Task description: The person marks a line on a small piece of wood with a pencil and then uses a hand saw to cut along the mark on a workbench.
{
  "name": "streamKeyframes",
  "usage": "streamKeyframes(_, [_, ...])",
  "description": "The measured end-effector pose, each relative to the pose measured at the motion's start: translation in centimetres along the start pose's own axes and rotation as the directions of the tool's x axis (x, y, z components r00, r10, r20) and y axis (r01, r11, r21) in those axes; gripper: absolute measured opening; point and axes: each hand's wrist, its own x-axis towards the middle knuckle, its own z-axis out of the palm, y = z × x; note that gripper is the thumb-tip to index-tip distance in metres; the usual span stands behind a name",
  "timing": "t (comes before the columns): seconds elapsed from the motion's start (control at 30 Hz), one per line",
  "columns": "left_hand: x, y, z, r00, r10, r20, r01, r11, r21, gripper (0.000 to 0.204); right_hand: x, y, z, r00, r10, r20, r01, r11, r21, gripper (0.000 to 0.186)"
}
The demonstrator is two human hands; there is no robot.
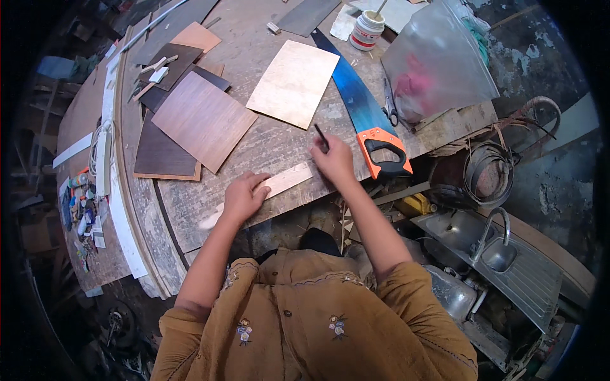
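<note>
My left hand (244,198) is closed over the middle of a pale wooden strip (289,180), pressing it to the worn bench near its front edge. The strip lies at a slant, its rounded left end (208,222) sticking out past my wrist. My right hand (333,157) pinches a dark pencil (321,134) just beyond the strip's right end. The pencil's upper end points up and left; its tip is hidden by my fingers. A handsaw (362,105) with a blue blade and an orange and black handle lies right of my right hand. A light plywood sheet (293,82) lies just beyond that hand.
Brown wood-grain panels (203,120) overlap at the left, with small wood scraps (159,73) on them. Scissors (389,105), a white tub (367,30) and a clear plastic bag (438,70) stand or lie at the right. A steel sink (534,279) sits below the bench's right side.
</note>
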Motion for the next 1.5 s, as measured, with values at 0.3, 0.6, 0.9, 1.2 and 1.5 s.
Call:
streamKeyframes(0.3, [-4.2, -6.2, -2.8, 0.852, 0.051, -0.52, 0.038, 0.986, 0.16, 0.042, 11.3, 0.5, 0.9, 0.93, 0.348, 0.119, -0.324, 0.929, -0.182, 0.065])
streamKeyframes(0.6, [-10.9, -8.5, -1.6, 0.853, -0.081, -0.516, 0.162, 0.98, 0.115, 0.047, 13.9, -1.3, 1.6, 0.799, 0.555, 0.229, -0.596, 0.687, 0.416, 0.036])
streamKeyframes(0.9, [-10.6, -8.0, -0.3, 0.856, -0.114, -0.504, 0.174, 0.982, 0.073, 0.047, 16.1, -0.9, 2.0, 0.675, 0.612, 0.412, -0.727, 0.455, 0.514, 0.024])
streamKeyframes(1.2, [-8.6, -6.7, 0.6, 0.872, -0.063, -0.485, 0.119, 0.989, 0.085, 0.036, 15.1, -0.3, -0.2, 0.865, 0.444, 0.235, -0.481, 0.595, 0.644, 0.018])
streamKeyframes(1.5, [-7.0, -5.0, 1.5, 0.903, -0.004, -0.429, 0.04, 0.996, 0.076, 0.033, 5.0, 1.3, -8.9, 0.776, 0.43, 0.461, -0.631, 0.538, 0.559, 0.015])
